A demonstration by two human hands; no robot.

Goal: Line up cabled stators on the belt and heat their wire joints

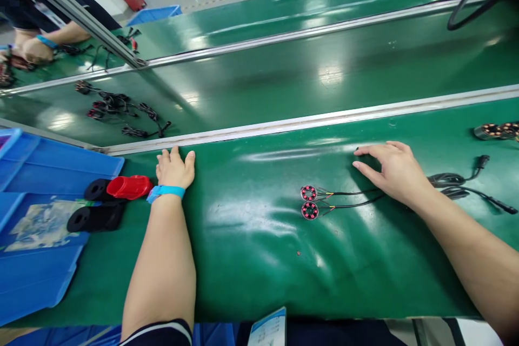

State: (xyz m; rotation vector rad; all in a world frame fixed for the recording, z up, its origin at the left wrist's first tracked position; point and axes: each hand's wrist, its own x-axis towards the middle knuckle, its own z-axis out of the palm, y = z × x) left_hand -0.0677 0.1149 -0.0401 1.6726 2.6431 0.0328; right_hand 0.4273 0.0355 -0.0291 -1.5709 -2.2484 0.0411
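My left hand (175,168) lies flat on the green mat near the metal rail, fingers spread, with a blue band (167,191) on its wrist. Left of it are a red plastic part (130,187) and two black plastic parts (101,218). My right hand (399,170) hovers over or rests by black cables, thumb and fingers apart, with nothing visible between them. Two small round motor stators (310,210) with red windings sit side by side mid-table. Their cables run right, passing under my right hand to coiled cable bundles (448,179) with plugs.
Blue bins (44,259) stand at the left. A metal rail (284,123) edges the bench; beyond it lie more cabled stators (107,108). Copper-wound stators (497,131) sit far right. Another person's hands (36,50) work at upper left. A badge (267,328) hangs at the front edge.
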